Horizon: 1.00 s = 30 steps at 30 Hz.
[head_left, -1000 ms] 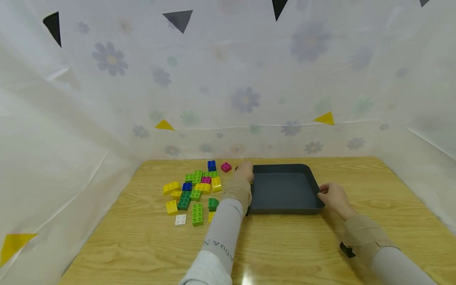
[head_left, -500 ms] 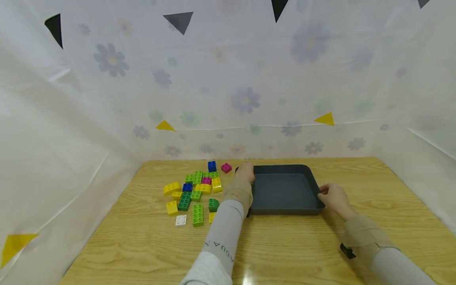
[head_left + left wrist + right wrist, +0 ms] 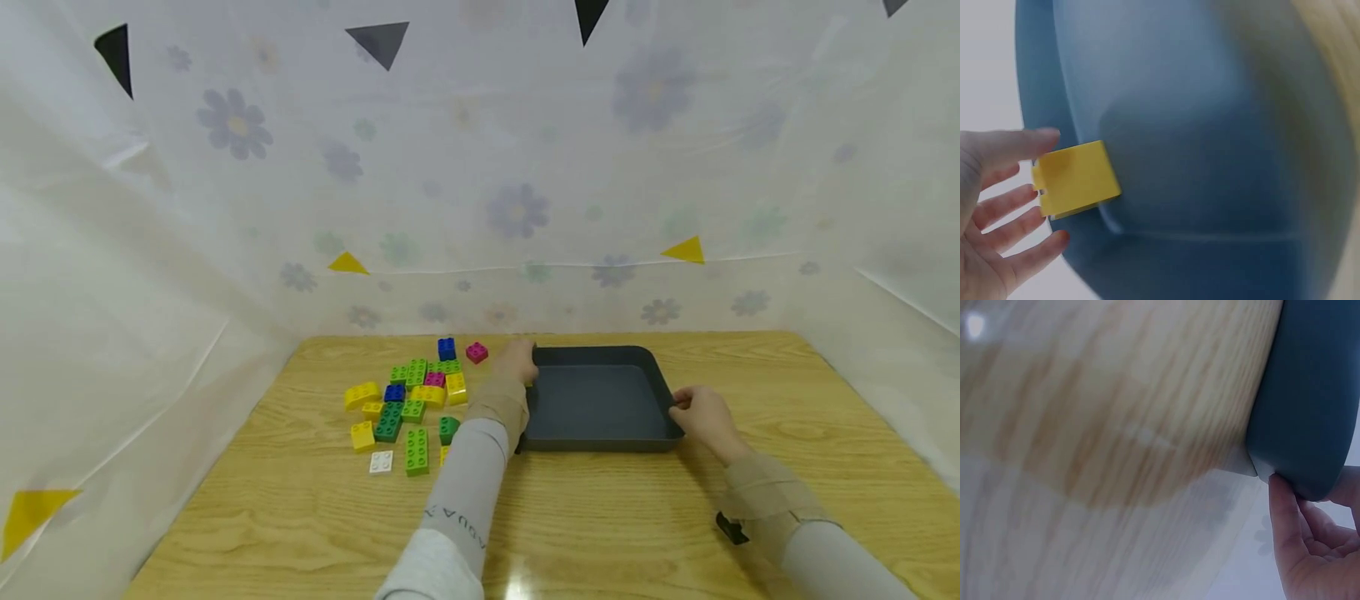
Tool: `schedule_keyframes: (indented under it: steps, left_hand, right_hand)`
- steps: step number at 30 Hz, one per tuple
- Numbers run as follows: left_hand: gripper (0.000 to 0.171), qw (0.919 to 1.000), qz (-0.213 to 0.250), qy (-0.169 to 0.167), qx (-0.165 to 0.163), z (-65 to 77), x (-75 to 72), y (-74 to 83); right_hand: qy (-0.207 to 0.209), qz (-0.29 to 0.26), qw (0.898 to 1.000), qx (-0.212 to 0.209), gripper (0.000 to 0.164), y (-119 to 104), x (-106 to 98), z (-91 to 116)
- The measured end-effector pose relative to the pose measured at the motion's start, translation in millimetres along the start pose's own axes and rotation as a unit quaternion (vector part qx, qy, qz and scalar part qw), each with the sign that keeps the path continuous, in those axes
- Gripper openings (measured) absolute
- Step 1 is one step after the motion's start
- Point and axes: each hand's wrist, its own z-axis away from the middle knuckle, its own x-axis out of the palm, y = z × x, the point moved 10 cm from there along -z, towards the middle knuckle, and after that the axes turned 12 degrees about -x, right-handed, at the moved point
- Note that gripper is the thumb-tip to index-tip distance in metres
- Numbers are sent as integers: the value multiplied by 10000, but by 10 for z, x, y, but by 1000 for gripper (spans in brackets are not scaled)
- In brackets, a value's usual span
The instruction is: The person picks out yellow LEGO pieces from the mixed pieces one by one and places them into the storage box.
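In the head view, a dark grey rectangular tray (image 3: pixel 600 403) lies on the wooden table between the two hands. My left hand (image 3: pixel 516 360) is over its left rim. The left wrist view shows that hand holding a yellow toy building brick (image 3: pixel 1079 178) just inside the tray wall, thumb along one edge and fingers spread behind its studded end. My right hand (image 3: pixel 707 418) grips the tray's right side near the front corner. In the right wrist view, its fingers (image 3: pixel 1286 519) are on the tray's outer wall, with the thumb on the other side of the rim.
Left of the tray, several loose bricks lie close together: yellow, blue, pink, a white brick (image 3: pixel 381 462) and a long light-green brick (image 3: pixel 416 452). A pink brick (image 3: pixel 476 352) sits beside my left hand. A flower-patterned white curtain (image 3: pixel 517 208) hangs behind the table (image 3: pixel 300 525).
My left hand and forearm shift very slightly at the tray's left rim. My right hand, the tray and the loose bricks stay in place.
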Motion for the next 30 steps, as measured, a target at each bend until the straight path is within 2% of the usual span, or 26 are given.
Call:
schedule_keyframes:
  steps: [3,5,7,9,11,16,21,26,30]
  left_hand:
    - [58,9997,161,-82,142,12,-91,14]
    - [67,9996,112,33,254,-3,-186,19]
    - [73,9989,-60,304,346,-29,-295,2]
    - [77,9978,-245,522,313,-61,-381,-56]
    - [78,9971,-234,671,280,-81,-458,-127]
    - [77,9966,-41,819,55,-106,-574,-357]
    - [80,9971,-32,696,-312,-103,-605,-599]
    - [80,9974,92,552,-453,-86,-560,-793]
    - [80,9979,115,463,-431,-69,-486,-908]
  right_hand:
    - [17,-10,10000,-6,31,4,0,-3]
    - [35,2,10000,8,31,13,-5,-11]
    - [34,0,10000,0,31,13,-6,-17]
    - [15,7,10000,0,31,8,-7,-22]
    - [-22,-14,10000,-2,31,2,0,-23]
    - [-58,-36,10000,15,32,-13,9,-8]
    - [-55,-14,10000,-5,31,-11,0,-4]
    - [-55,6,10000,31,31,8,-8,-5]
    - [-50,42,10000,43,31,13,-16,-7]
